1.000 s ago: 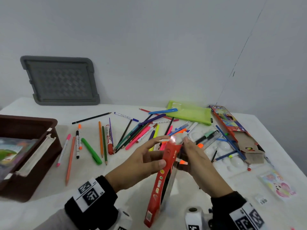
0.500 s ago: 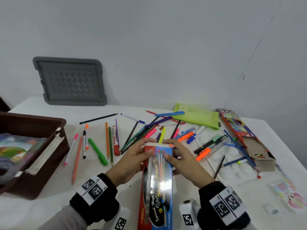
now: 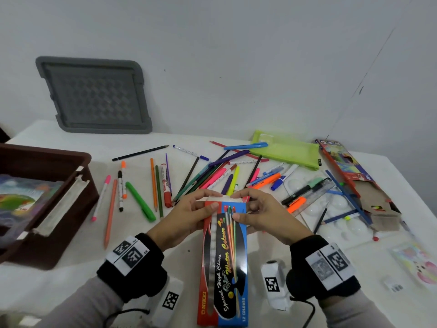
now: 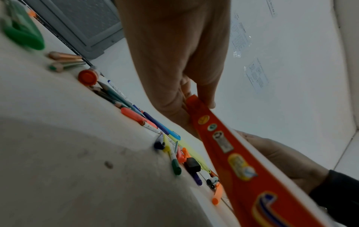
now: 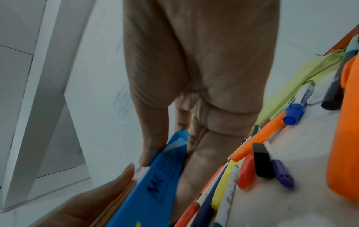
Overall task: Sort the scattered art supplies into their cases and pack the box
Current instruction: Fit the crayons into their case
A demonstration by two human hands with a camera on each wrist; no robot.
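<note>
A long red, black and blue water-colour box (image 3: pixel 224 261) lies face up in front of me, its far end held by both hands. My left hand (image 3: pixel 189 214) grips its red side edge (image 4: pixel 219 138), thumb on top. My right hand (image 3: pixel 257 214) pinches the blue side edge (image 5: pixel 155 181), thumb on the face. The fingers of both hands meet at the white end flap (image 3: pixel 221 198). Scattered pens, pencils and markers (image 3: pixel 208 176) lie just beyond. A brown box (image 3: pixel 47 159) stands at the left.
A green zip pouch (image 3: pixel 286 150) and an opened cardboard pencil case (image 3: pixel 354 176) lie at the back right, over a white palette (image 3: pixel 343 223). A grey lid (image 3: pixel 94 95) leans on the wall. A sticker sheet (image 3: pixel 416 263) sits near the right edge.
The water-colour box turned from edge-on to face up and came down flatter toward me. Both hands shifted to its far end at the flap.
</note>
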